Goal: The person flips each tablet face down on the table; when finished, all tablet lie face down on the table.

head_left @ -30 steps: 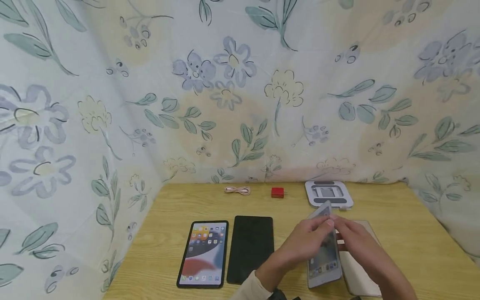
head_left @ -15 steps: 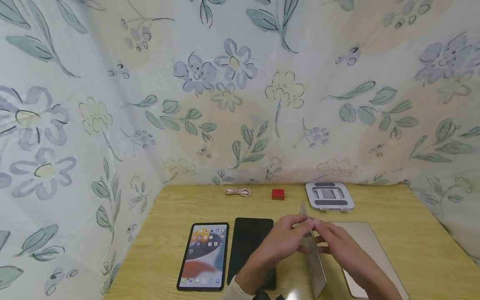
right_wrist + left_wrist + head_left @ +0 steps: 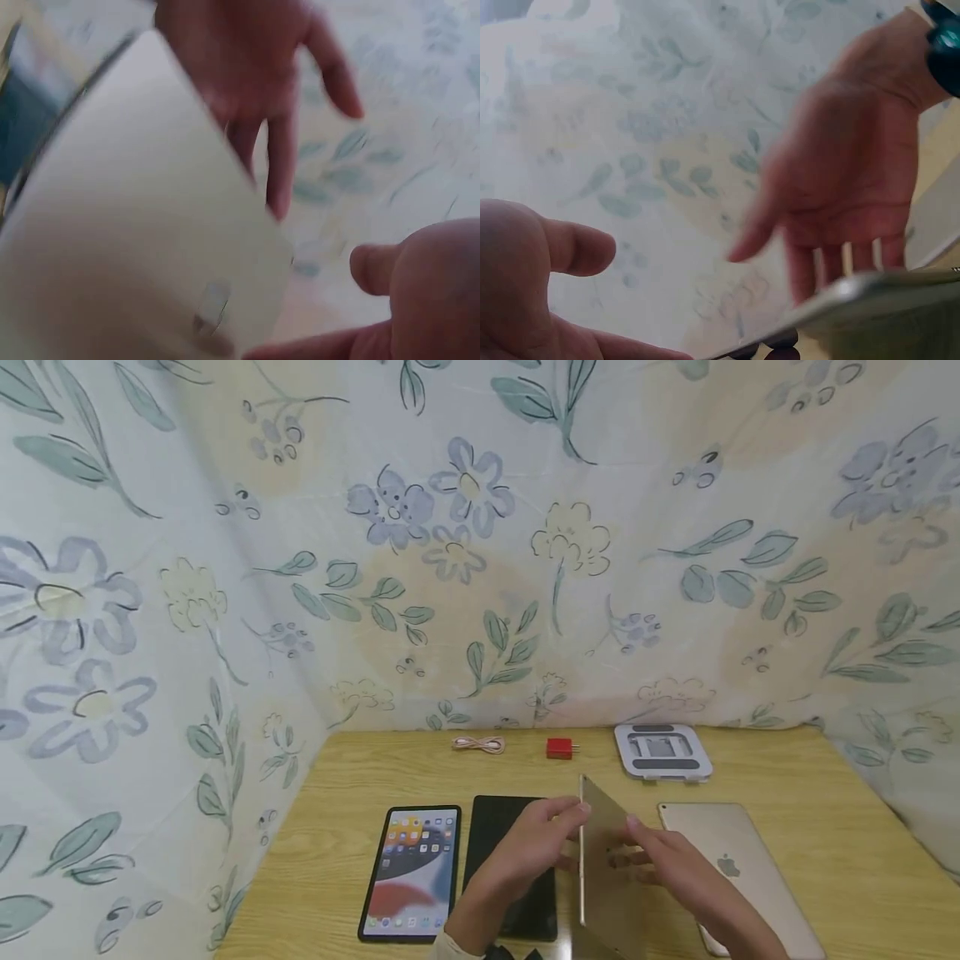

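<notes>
A tablet (image 3: 606, 877) stands on edge, nearly upright, between my two hands; its gold back faces right and its screen side is hidden in the head view. My left hand (image 3: 528, 839) is at its left side, with straight fingers reaching to it and the thumb lifted in the left wrist view. On the gold back (image 3: 142, 202) rest the extended fingers of my right hand (image 3: 675, 860), whose thumb is held apart. Close by on the right lies another gold tablet (image 3: 750, 877), back up. A black tablet (image 3: 504, 827) lies partly under my left forearm.
A tablet with a lit screen (image 3: 411, 872) lies at the left of the wooden table (image 3: 315, 860). Along the back are a coiled pink cable (image 3: 478, 744), a red charger plug (image 3: 559, 748) and a folded grey-white stand (image 3: 663, 752). Floral cloth (image 3: 480, 568) hangs behind.
The held tablet has turned from showing its screen, through edge-on, to showing its gold back. Both hands have shifted left with it and moved apart, uncovering the gold tablet on the right.
</notes>
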### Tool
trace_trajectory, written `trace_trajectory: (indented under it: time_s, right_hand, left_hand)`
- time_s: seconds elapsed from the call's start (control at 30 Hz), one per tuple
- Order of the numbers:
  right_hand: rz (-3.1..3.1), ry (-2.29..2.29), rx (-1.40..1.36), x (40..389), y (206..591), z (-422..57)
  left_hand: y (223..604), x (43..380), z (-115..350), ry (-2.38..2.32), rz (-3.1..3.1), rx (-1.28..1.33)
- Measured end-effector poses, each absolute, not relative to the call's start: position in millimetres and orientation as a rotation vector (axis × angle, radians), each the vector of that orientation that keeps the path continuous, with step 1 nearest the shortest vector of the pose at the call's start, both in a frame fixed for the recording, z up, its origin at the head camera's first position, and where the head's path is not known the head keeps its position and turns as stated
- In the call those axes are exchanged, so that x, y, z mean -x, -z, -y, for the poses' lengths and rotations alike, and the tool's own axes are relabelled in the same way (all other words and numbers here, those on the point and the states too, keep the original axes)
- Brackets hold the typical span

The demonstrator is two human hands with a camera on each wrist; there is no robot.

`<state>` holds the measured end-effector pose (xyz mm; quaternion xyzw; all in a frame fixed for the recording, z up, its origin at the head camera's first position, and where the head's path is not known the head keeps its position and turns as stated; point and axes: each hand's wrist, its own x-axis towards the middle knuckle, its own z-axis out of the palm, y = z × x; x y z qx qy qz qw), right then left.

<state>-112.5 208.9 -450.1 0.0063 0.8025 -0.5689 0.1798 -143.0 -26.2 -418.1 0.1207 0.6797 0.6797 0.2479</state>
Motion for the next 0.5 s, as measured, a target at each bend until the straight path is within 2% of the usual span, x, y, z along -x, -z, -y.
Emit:
trace_trajectory:
  time_s: [0.13,0.5]
  right_hand:
    - [-2.371,1.514,-0.222,111,467,-214]
    - [-2.369,1.501,-0.287,116,475,-216]
  left_hand:
    - [431,148,28,-1.865,-1.833,-0.275]
    - [452,156,37,-1.735,-1.952,-0.237]
